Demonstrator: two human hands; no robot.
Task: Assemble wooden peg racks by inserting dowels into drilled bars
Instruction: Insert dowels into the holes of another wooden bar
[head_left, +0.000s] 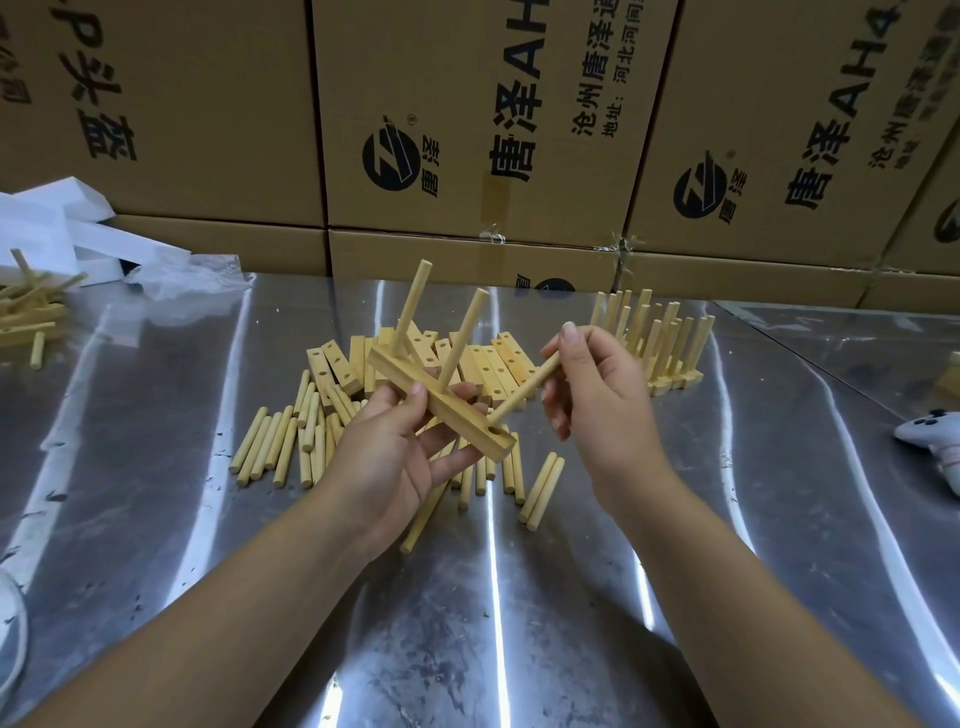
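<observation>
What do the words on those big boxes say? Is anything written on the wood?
"唐泽AH", cut off: middle box
"沧州唐泽" and "地址:河北河间", cut off: middle box
"唐泽AH4", cut off: right box; smaller lines blurred
"头盔": left box
No writing: wooden bar

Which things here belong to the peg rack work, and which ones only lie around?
Job: bar in left hand; dowel in right hand; loose dowels; spare bars; finished racks.
Lying about: cardboard boxes; white foam; plastic bag; white gadget.
</observation>
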